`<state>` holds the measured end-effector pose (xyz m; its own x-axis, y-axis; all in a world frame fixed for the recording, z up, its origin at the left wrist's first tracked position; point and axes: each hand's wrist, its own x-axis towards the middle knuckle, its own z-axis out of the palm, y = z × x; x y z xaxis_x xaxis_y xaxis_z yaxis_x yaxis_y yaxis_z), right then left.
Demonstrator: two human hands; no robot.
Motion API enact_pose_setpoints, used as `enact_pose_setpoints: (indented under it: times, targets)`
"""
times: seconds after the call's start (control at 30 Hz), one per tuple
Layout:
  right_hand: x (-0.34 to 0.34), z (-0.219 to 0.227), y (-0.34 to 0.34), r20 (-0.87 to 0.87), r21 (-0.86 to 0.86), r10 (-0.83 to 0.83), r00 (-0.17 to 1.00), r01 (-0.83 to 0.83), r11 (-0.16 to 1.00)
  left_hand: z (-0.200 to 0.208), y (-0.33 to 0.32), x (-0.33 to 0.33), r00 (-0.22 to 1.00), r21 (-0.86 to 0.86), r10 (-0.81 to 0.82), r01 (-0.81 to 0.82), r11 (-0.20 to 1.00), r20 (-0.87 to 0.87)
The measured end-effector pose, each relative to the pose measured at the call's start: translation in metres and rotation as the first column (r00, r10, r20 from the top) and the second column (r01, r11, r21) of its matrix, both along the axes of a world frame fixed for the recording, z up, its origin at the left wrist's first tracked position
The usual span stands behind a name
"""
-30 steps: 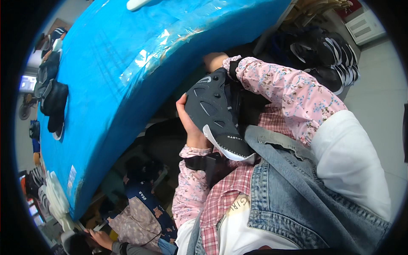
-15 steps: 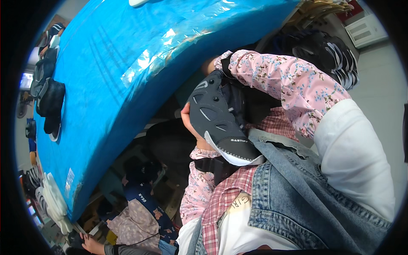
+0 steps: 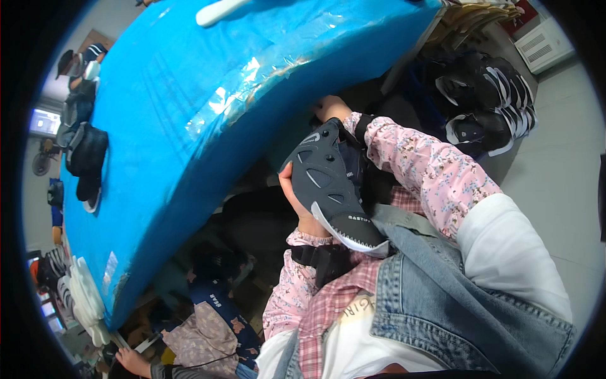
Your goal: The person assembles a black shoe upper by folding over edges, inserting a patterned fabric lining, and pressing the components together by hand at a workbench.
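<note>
A dark grey shoe upper (image 3: 322, 170) with cut-out shapes, two dark round studs and a white strip along its zigzag-stitched toe edge lies between my arms, its toe end against my denim vest. My left hand (image 3: 300, 202) is closed on its side, thumb showing along the edge and the other fingers hidden behind it. Just beyond the upper's far end, my right hand (image 3: 333, 108) has its fingers curled beside the table's edge. What those fingers hold, if anything, is hidden.
A blue-covered table (image 3: 189, 126) with clear tape along its edge fills the left and far side. Dark shoes (image 3: 87, 151) and white sole-shaped pieces (image 3: 85, 300) lie along its left edge. More uppers (image 3: 486, 95) are stacked at right. A co-worker's hand (image 3: 134, 363) shows lower left.
My right hand has come out from behind the upper's far end and shows more plainly. The upper and my left hand have shifted slightly right in the picture. The whole view has shifted a little.
</note>
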<state>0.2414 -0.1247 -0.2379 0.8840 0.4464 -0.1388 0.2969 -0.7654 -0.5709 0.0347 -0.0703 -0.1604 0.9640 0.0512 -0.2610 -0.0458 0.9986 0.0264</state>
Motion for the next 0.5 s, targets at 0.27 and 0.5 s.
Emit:
enact_pose_setpoints:
  times: [0.27, 0.5]
  targets:
    - [-0.02, 0.032, -0.001, 0.064, 0.415, -0.141, 0.988, 0.102, 0.904, -0.024, 0.03, -0.003, 0.993, 0.393, 0.108, -0.084, 0.915, -0.038]
    - [-0.016, 0.003, -0.002, -0.019, 0.371, -0.174, 0.985, 0.169, 0.913, -0.022, 0.014, 0.003, 0.99, 0.395, 0.104, -0.06, 0.917, -0.092]
